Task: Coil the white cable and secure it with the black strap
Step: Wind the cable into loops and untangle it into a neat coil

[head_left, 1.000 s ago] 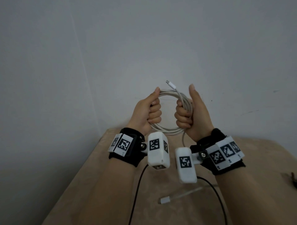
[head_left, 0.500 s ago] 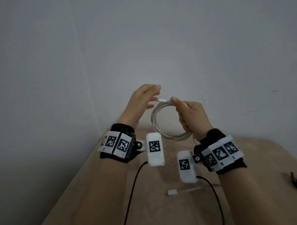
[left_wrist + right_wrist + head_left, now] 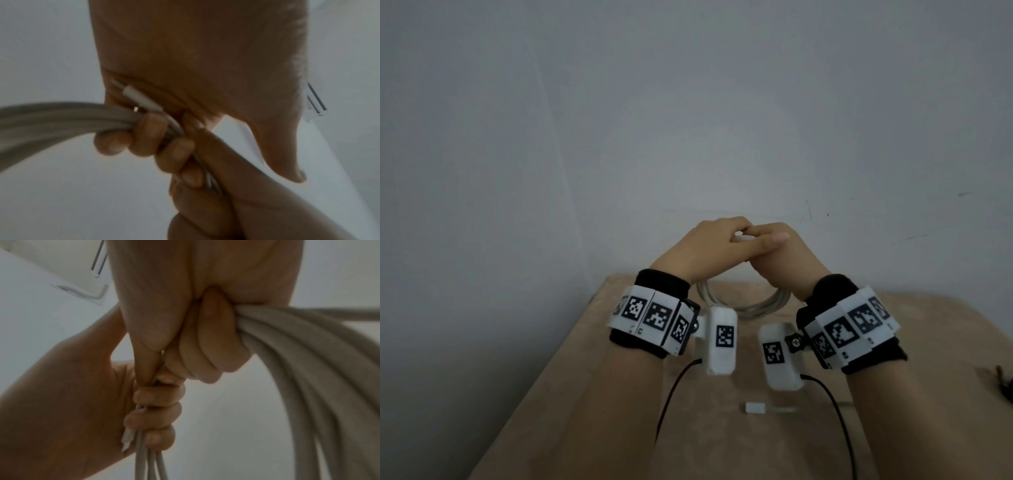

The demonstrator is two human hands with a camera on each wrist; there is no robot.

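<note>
The white cable [image 3: 750, 306] is wound into a coil that hangs below my two hands, above the beige table [image 3: 585, 394]. My left hand [image 3: 709, 246] and right hand [image 3: 789, 265] meet at the top of the coil, each with fingers curled round the bundled strands. The left wrist view shows the bundle [image 3: 51, 116] and a white connector [image 3: 139, 99] tucked under my left palm. From the right wrist, the strands [image 3: 298, 345] run out of my right fist. The cable's other connector [image 3: 755, 407] lies on the table. A dark object [image 3: 1001, 380], maybe the strap, is cut off at the right edge.
Thin black leads [image 3: 671, 394] run from the wrist cameras down across the table. A plain grey wall stands close behind the table. The table's left edge drops off beside my left forearm.
Both hands held the coil upright, thumbs up, then my left hand opened and reached for the connector. Now it grips the top of the coil beside my right hand, lower down.
</note>
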